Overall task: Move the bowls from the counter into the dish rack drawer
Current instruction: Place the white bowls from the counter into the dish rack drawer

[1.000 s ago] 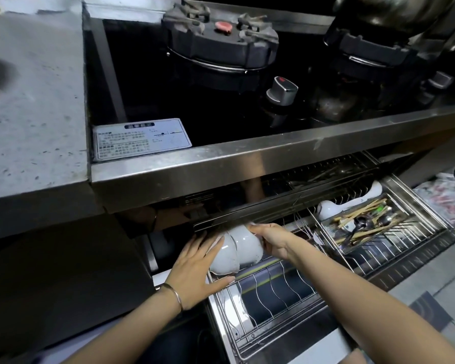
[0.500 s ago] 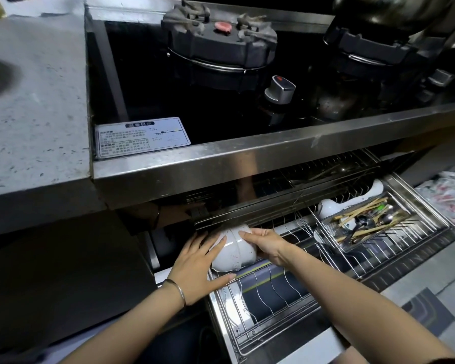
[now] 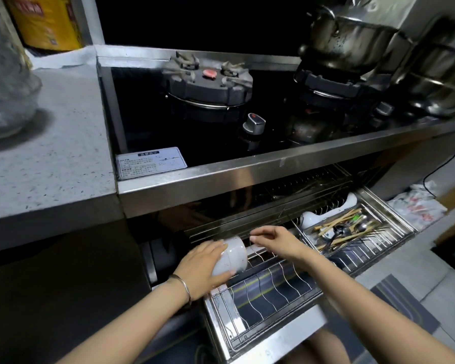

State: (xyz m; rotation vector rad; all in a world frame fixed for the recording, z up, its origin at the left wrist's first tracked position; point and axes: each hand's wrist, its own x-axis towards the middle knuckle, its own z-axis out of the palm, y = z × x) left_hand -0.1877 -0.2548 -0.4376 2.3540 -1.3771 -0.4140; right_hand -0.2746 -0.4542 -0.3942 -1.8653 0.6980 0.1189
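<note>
**White bowls on edge at the rack's left end**

White ceramic bowls [image 3: 231, 256] stand tipped on their sides at the back left corner of the dish rack drawer [image 3: 271, 298], nested against each other with their bases facing left. They rest on the wavy wire dividers of the pulled-out steel rack, right at its left edge.

The left hand [image 3: 202, 269] lies flat against the bowls' left side, fingers spread and extended along the curved outer wall, palm pressing rather than clasping. A thin metal bangle [image 3: 183, 285] circles that wrist. The right hand [image 3: 276, 240] hovers just to the right of the bowls, fingers loosely curled and parted, holding nothing; whether its fingertips touch the rim of the bowls cannot be told.

Further right in the same drawer, a wire cutlery tray [image 3: 352, 232] holds chopsticks, spoons and other utensils, with a white ladle-like piece [image 3: 323, 214] lying behind it. Most dividers between the bowls and the drawer front carry nothing.

Above the drawer runs the stainless front edge of a gas hob [image 3: 247, 174] with a black glass top, a burner [image 3: 208, 82], a control knob [image 3: 254, 123] and a white printed label [image 3: 151, 161]. A steel pot [image 3: 347, 40] sits on the right burner. To the left lies a speckled grey counter [image 3: 45, 153] with a clear glass vessel [image 3: 5, 82] on it.
</note>
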